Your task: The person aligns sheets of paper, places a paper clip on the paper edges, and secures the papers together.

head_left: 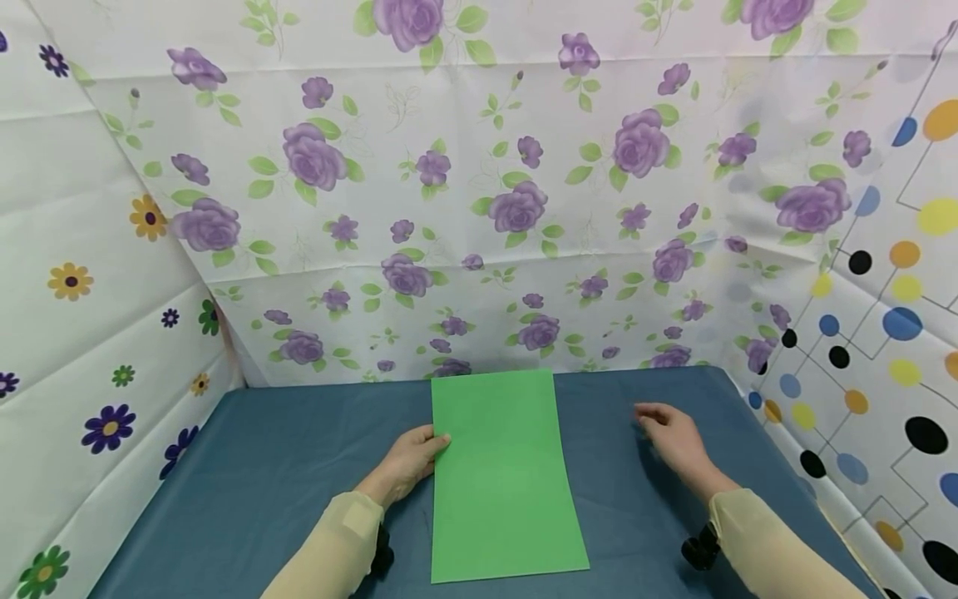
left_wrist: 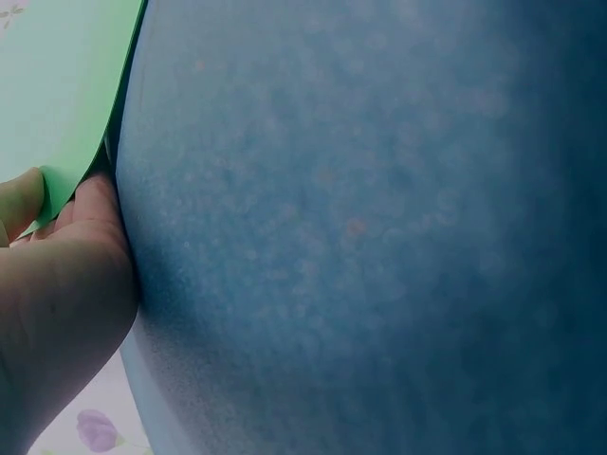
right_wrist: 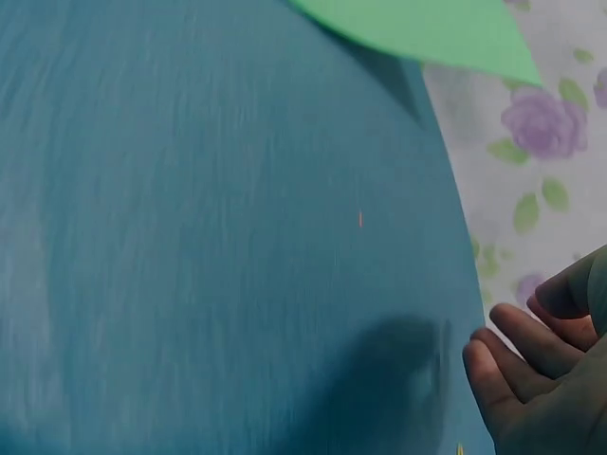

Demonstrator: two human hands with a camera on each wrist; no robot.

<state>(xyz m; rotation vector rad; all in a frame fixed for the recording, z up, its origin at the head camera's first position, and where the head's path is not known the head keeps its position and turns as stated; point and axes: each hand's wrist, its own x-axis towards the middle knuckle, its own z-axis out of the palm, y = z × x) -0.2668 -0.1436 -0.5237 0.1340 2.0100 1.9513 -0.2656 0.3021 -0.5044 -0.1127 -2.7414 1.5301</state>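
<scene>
A plain green sheet of paper (head_left: 501,482) stands out against the blue cloth in the middle of the head view, its long sides running away from the person. At its left edge, above the middle, my left hand (head_left: 410,459) pinches it, thumb on top and fingers underneath. The left wrist view shows the sheet (left_wrist: 66,85) bending where the thumb (left_wrist: 21,201) presses. Off to the right of the paper, my right hand (head_left: 677,445) hovers over the cloth with loosely bent fingers and holds nothing. Its shadow falls on the cloth in the right wrist view.
A blue cloth (head_left: 322,466) covers the table. Behind it hangs a white curtain with purple roses (head_left: 516,208). Flower-patterned fabric (head_left: 67,358) borders the left side, dotted fabric (head_left: 891,374) the right. Dark devices (head_left: 701,549) sit under both wrists.
</scene>
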